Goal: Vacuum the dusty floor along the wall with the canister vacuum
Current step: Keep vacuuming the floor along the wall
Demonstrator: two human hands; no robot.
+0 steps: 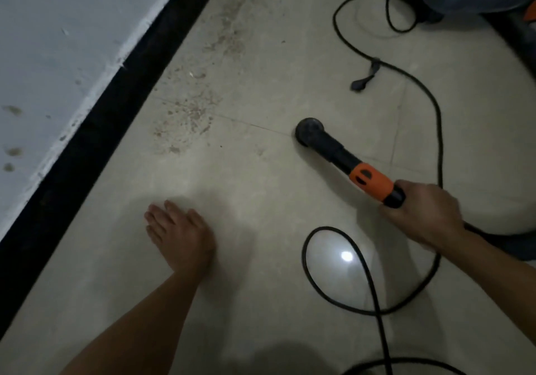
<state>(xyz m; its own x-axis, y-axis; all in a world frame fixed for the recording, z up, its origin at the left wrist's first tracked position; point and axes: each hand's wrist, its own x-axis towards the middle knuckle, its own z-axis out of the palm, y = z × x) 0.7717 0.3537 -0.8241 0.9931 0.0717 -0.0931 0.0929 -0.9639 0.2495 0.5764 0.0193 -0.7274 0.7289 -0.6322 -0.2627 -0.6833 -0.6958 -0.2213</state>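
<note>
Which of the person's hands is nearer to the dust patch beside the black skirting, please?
Left. The left hand is open on the near side of the dust patch, fairly close; the right hand grips the vacuum wand farther off, to the patch's right.

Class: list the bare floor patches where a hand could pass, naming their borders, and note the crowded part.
Bare floor lies between the left hand and the black skirting, and between the dust and the nozzle. The cord crowds the right side.
</note>
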